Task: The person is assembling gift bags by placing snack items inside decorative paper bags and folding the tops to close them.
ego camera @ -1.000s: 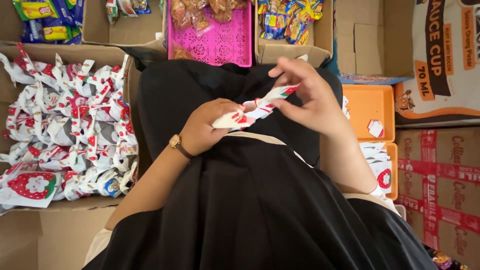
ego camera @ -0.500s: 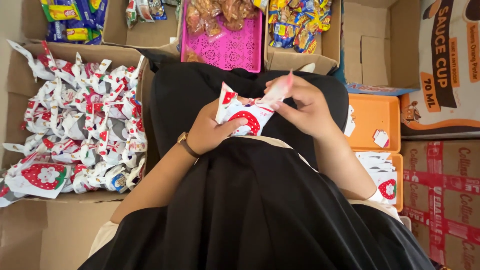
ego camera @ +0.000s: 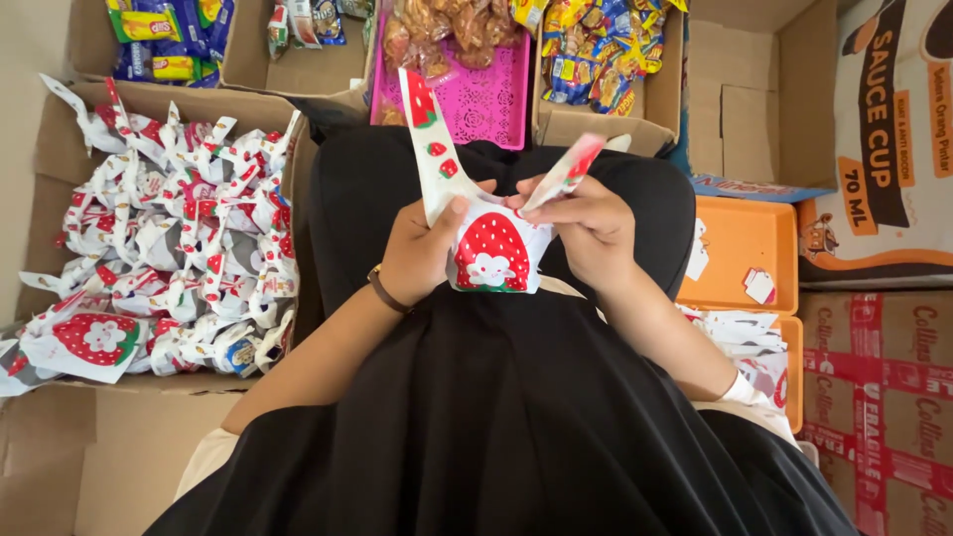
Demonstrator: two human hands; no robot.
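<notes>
**Mid-tie: strawberry pouch, both tails up**

Nearest, a black garment filled the lap. Over it, both hands held one white pouch with a red strawberry print, filled and resting against the knees. Left hand was closed around the pouch's left side, thumb pinning the long left tail, which stood upright. Right hand pinched the shorter right tail between fingertips, angled outward. Tails apart, no knot visible; judged filled but not yet tied.

To the left, a cardboard box held a heap of matching pouches with tails knotted, so many units look done. To the right, an orange tray held flat unfilled pouches; stock remains.

Farther off, a pink basket of snacks and boxes of wrapped sweets.
</notes>
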